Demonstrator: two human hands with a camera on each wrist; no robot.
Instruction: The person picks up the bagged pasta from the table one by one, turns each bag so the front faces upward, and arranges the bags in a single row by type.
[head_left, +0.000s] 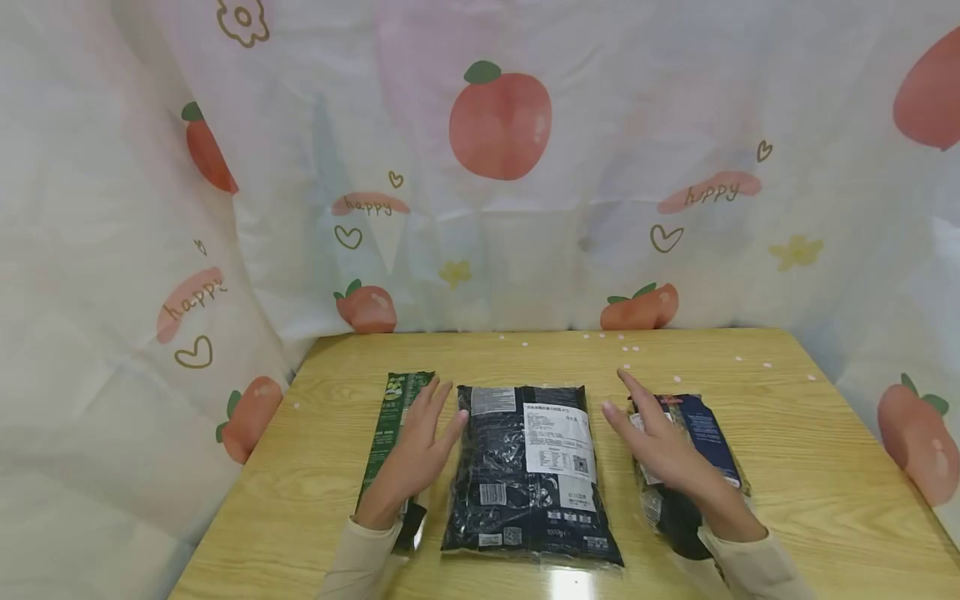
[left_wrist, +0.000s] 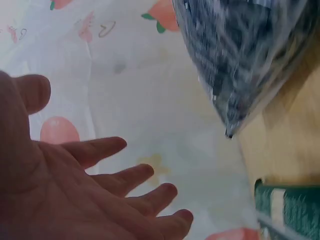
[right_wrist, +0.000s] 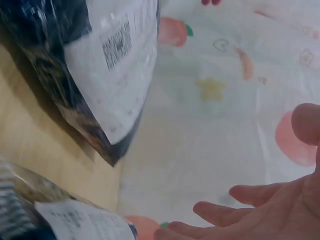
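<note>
A large dark plastic food bag with white printed labels lies flat in the middle of the table. My left hand hovers on its left side, fingers spread and holding nothing. Beneath that hand lies a long green packet, partly covered by it. On the other side, my right hand is held above a smaller blue-and-clear packet, fingers extended. Both wrist views show bare palms: the left palm and the right palm stand apart from the dark bag.
The wooden table bears small white specks near its back edge. A white curtain printed with fruit and hearts hangs behind the table and along both sides.
</note>
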